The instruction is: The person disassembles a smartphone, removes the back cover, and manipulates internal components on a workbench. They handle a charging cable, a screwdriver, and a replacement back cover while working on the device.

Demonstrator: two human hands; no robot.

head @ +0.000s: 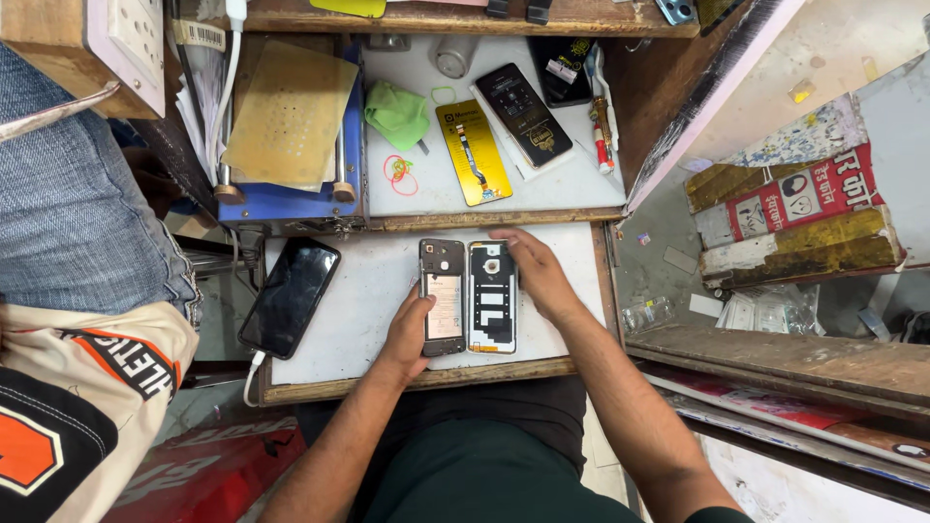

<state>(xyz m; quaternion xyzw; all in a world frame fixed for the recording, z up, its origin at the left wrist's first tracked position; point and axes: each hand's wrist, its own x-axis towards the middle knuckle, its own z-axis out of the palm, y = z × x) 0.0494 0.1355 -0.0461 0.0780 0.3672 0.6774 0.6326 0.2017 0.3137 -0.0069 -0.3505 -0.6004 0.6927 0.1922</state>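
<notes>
On the white tabletop (368, 300), an opened phone body (443, 296) lies beside its detached back frame (492, 296), the two almost touching. Left hand (408, 334) curls its fingers around the phone body's lower left edge, gripping it. Right hand (539, 274) rests loosely open on the frame's upper right edge. A black smartphone (290, 296) lies well left, cabled.

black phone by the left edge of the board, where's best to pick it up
Take the black phone by its two long edges near the middle, coming from above. It lies flat, screen up and tilted, with a white cable plugged into its lower end, so that end is hampered. Both hands are busy at the opened phone.
</notes>
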